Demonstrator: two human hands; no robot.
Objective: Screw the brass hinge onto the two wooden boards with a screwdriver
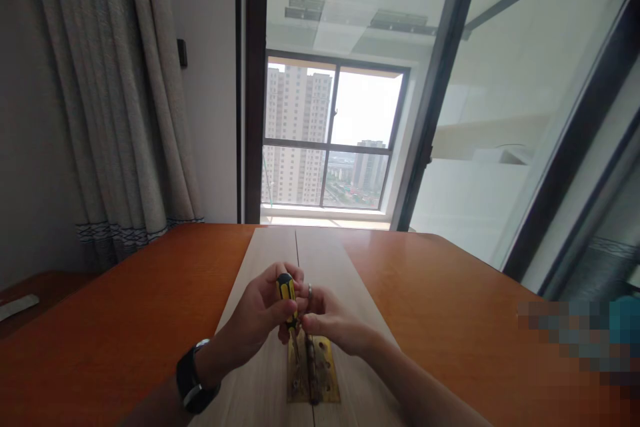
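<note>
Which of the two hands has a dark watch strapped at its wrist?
The left hand, the one gripping the yellow and black screwdriver: the dark watch sits at its wrist, while the right hand has a bare wrist.

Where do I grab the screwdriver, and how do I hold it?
Try the fat yellow-and-black handle of the screwdriver, coming from the left side, like the left hand does. The handle is at the top and looks thick enough to wrap fingers round, while the thin shaft points down at the hinge.

Window (370, 107) backlight, overexposed; dim corners; edges stretched
</note>
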